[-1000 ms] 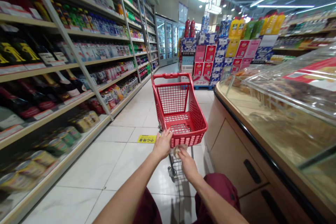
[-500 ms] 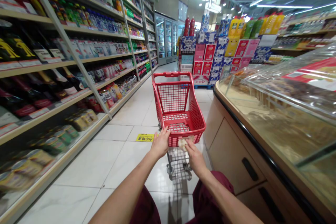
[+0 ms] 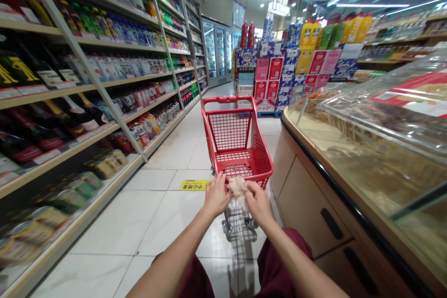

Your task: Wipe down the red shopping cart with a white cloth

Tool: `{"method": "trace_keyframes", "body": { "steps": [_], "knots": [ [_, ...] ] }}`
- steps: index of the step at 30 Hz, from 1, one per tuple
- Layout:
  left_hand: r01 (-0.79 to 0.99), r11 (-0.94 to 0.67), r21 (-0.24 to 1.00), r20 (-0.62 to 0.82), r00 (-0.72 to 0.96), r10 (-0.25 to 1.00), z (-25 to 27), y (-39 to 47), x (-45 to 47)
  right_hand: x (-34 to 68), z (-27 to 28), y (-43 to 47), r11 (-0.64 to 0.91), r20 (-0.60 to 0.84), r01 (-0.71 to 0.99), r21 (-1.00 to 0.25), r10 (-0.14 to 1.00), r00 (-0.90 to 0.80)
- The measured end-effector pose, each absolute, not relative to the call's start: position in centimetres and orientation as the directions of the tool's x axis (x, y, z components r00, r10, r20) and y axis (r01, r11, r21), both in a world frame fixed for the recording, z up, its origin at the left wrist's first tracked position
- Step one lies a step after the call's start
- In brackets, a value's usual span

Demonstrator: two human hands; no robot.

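A red plastic shopping cart [image 3: 232, 130] with a mesh basket stands on the tiled floor in front of my knees. My left hand [image 3: 217, 195] grips the near left corner of its basket, the fingers over the rim and the thumb close to a cloth. That crumpled whitish cloth [image 3: 237, 187] is pinched in my right hand [image 3: 257, 201] and lies against the near edge of the basket. Part of the near panel is hidden behind the cloth and my hands. The cart's wheels [image 3: 226, 228] show below.
Shelves [image 3: 84, 88] with bottles and cans run along the left. A glass-topped counter [image 3: 314, 163] with wooden drawers stands close on the right. Beyond the cart are stacked drink boxes [image 3: 268, 77] and glass-door fridges [image 3: 218, 49]. A yellow floor sticker [image 3: 193, 185] lies left of the cart.
My right hand has moved the cloth left and slightly up along the near edge, closer to my left hand. My left hand stays at the basket corner.
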State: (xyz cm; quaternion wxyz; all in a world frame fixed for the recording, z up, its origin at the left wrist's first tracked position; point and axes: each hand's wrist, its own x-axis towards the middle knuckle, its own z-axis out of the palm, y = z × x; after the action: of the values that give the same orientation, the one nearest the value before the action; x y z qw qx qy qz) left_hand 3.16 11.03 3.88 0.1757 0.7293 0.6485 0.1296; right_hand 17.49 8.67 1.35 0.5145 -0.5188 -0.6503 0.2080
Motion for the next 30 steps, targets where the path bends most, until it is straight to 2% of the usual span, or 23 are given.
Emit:
{"method": "trace_keyframes", "body": {
  "steps": [2, 5, 7, 9, 12, 14, 16, 19, 21, 24, 25, 27, 30],
  "knots": [
    [0.902, -0.082, 0.423, -0.07, 0.123, 0.99, 3.7, 11.0, 3.3, 15.2, 2.3, 8.4, 0.418, 0.452, 0.394, -0.818, 0.892, -0.007],
    [0.916, -0.112, 0.385, -0.099, 0.161, 0.982, 3.8, 11.0, 3.0, 13.2, 1.7, 8.0, 0.469, 0.503, 0.37, -0.802, 0.864, -0.006],
    [0.927, -0.155, 0.342, -0.098, 0.199, 0.975, 4.1, 11.0, 2.7, 14.4, 0.9, 8.2, 0.497, 0.545, 0.392, -0.774, 0.838, 0.013],
    [0.939, -0.188, 0.289, -0.092, 0.223, 0.97, 4.4, 11.0, 2.6, 17.5, 0.0, 8.9, 0.498, 0.605, 0.488, -0.717, 0.793, 0.079],
    [0.95, -0.193, 0.246, -0.076, 0.217, 0.973, 4.6, 11.0, 2.9, 22.8, -2.1, 10.3, 0.348, 0.666, 0.682, -0.643, 0.694, 0.274],
    [0.956, -0.174, 0.237, -0.076, 0.196, 0.978, 4.6, 11.0, 3.3, 24.5, -4.6, 10.7, 0.223, 0.652, 0.752, -0.621, 0.679, 0.337],
    [0.96, -0.159, 0.229, -0.076, 0.18, 0.981, 4.5, 11.0, 3.5, 24.5, -7.5, 10.4, 0.222, 0.606, 0.793, -0.568, 0.764, 0.22],
    [0.959, -0.182, 0.216, -0.08, 0.204, 0.976, 4.5, 11.2, 3.5, 23.3, -10.0, 9.4, 0.339, 0.536, 0.797, -0.5, 0.844, -0.024],
    [0.957, -0.199, 0.212, -0.088, 0.222, 0.971, 4.7, 11.3, 3.4, 23.4, -9.3, 9.3, 0.324, 0.559, 0.801, -0.504, 0.829, 0.016],
    [0.957, -0.195, 0.216, -0.087, 0.218, 0.972, 4.8, 11.4, 3.4, 24.8, -6.6, 10.6, 0.22, 0.656, 0.81, -0.543, 0.713, 0.246],
    [0.957, -0.193, 0.217, -0.084, 0.215, 0.973, 4.8, 11.4, 3.4, 25.1, -6.1, 11.1, 0.208, 0.673, 0.814, -0.542, 0.687, 0.273],
    [0.957, -0.193, 0.218, -0.082, 0.215, 0.973, 4.7, 11.5, 3.4, 25.2, -6.4, 11.8, 0.214, 0.669, 0.828, -0.518, 0.704, 0.237],
    [0.955, -0.205, 0.214, -0.089, 0.228, 0.969, 4.7, 11.6, 3.3, 24.7, -8.7, 11.2, 0.265, 0.618, 0.845, -0.464, 0.78, 0.095]
  ]
}}
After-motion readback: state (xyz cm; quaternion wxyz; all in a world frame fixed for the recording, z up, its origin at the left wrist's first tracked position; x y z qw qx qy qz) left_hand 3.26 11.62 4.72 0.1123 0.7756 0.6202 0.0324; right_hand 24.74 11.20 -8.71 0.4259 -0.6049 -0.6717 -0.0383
